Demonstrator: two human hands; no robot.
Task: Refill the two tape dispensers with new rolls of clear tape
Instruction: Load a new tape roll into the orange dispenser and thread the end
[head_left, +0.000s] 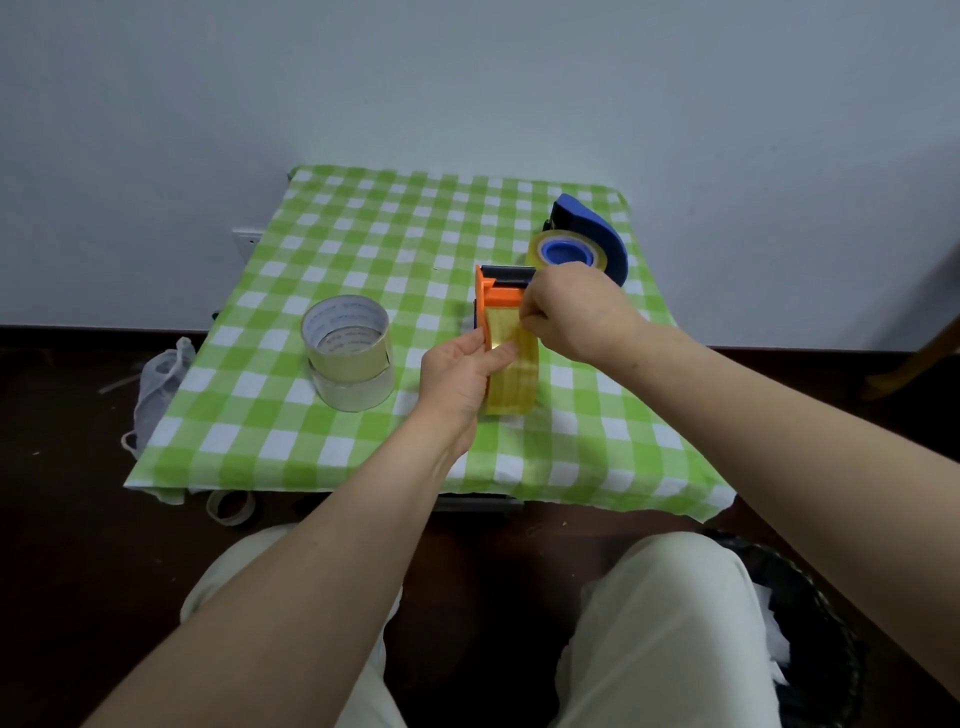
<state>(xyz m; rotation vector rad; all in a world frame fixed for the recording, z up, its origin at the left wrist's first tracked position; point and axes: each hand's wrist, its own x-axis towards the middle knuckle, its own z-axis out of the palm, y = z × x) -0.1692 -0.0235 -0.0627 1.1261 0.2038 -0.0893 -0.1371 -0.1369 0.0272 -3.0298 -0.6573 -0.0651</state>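
Note:
An orange tape dispenser (500, 299) stands at the middle of the green checked table (363, 244), loaded with a yellowish roll of tape (514, 379). My left hand (460, 376) grips the roll and dispenser from the left side. My right hand (569, 309) pinches the loose tape end near the top of the roll, just below the orange head. A blue tape dispenser (589, 236) lies at the back right with a roll (566, 254) on its blue hub. Two spare rolls of clear tape (349, 353) are stacked left of centre.
A white mesh bag (158, 384) hangs off the table's left edge. An empty tape core (231, 506) lies on the dark floor under the front left corner. A black bin with white waste (800, 623) stands at the lower right beside my knees.

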